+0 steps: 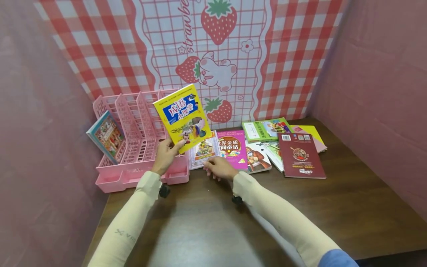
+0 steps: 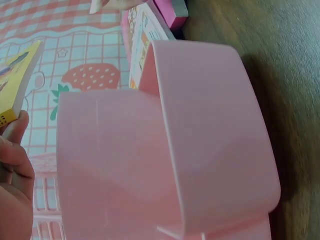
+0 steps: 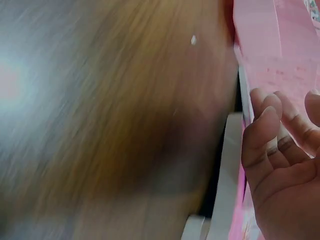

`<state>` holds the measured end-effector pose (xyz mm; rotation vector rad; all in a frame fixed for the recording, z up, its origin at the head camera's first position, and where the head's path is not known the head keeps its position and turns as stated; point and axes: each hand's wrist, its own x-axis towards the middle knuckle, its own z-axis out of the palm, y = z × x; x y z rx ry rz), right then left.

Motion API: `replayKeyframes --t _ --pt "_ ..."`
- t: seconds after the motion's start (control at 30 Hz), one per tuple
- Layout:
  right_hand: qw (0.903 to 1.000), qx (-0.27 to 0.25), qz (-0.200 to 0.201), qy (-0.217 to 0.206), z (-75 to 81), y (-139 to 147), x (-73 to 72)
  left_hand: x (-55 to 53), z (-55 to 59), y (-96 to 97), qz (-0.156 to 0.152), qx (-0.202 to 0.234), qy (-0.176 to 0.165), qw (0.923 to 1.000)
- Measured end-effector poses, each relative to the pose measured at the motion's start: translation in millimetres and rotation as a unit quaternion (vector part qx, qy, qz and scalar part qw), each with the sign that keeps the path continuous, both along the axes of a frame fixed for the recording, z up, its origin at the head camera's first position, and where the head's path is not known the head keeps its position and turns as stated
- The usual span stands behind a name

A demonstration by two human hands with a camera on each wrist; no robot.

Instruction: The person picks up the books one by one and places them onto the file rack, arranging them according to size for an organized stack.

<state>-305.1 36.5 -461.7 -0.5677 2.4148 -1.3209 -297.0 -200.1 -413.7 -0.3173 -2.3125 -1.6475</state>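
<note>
L fingers [image 2: 16,131] pinch yel. bk [image 1: 188,128].

The left hand [image 1: 165,155] has the held book [image 1: 188,124] above and beyond it. On the table [image 1: 207,218], the rack [image 1: 133,174] extends beyond and to the left of that hand; a leaning book [image 1: 108,137] sits in its leftmost compartment, well left of the hand. The right hand [image 1: 221,168] lies to the right of the left one. Just beyond it are a first flat book [image 1: 204,146] and, to its right, a second flat book [image 1: 235,148]. Farther right come a third [image 1: 256,159] and a fourth [image 1: 301,155], with a fifth [image 1: 267,129] behind the third. A cloth [image 1: 257,29] hangs behind everything.
</note>
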Motion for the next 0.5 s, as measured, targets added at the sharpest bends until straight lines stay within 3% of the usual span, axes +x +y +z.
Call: replayKeyframes --t 0.5 --pt "0.9984 -0.045 -0.035 0.001 11.9 -58 -1.9 2.9 3.3 -16.5 0.026 0.002 0.029 0.9992"
